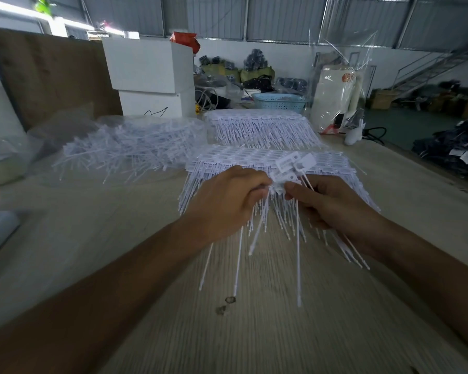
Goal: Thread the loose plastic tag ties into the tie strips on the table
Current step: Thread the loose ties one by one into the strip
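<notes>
My left hand (222,203) grips a few white plastic tag ties (288,168) just below their flat heads, and their thin tails hang down toward me. My right hand (332,203) pinches the same small bunch from the right, with more tails running under its palm. Both hands hover just above the near stack of white tie strips (327,164), whose tails fan out toward me. A second stack of tie strips (257,125) lies farther back. A heap of loose tag ties (125,147) spreads over clear plastic at the left.
The pale wooden table (268,333) stretches toward me with two small dark marks (226,305). White boxes (152,76), a blue basket (280,103) and a clear bag with a white object (338,95) stand at the back. A brown board (46,74) leans at left.
</notes>
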Motion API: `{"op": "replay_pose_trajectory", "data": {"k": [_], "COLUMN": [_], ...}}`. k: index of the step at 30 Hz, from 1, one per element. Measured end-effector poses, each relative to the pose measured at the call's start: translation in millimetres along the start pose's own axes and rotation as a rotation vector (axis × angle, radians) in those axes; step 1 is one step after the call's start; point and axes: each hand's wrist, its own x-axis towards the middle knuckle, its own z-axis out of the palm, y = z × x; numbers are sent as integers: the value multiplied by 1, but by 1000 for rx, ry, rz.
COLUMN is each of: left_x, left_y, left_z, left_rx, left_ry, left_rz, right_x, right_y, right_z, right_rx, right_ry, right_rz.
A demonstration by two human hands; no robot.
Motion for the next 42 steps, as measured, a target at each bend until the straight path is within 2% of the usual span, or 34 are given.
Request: {"op": "replay_pose_trajectory", "data": {"k": [4, 9, 14, 17, 20, 23, 27, 31, 36, 42], "left_x": [2, 2, 4, 5, 5, 5, 6, 6, 5, 3], "left_y": [-1, -3, -2, -2, -3, 4, 8, 2, 4, 4], "left_z": [1, 4, 5, 7, 5, 3, 1, -3, -1, -1], "left_rx": [-37, -144, -277, -352, -382, -410, -402, -363, -316, -247], "left_ry": [11, 10, -56, -101, -94, -46, 70, 89, 116, 118], "left_rz": [5, -27, -120, -171, -171, -137, -147, -187, -169, -115], "right_x": [-1, 1, 5, 7, 6, 3, 1, -1, -3, -2], "right_y": [0, -1, 4, 8, 7, 0, -3, -2, -4, -2], "right_z": [-1, 0, -3, -2, 0, 1, -1, -1, -2, -1], "right_rx": [-59, -246, -385, -579, -435, -244, -123, -55, 34, 38], "right_ry": [-24, -8, 18, 60, 108, 83, 4, -82, -137, -131], "right_rz": [-67, -262, -343, -386, -375, -322, -130, 12, 47, 26]}}
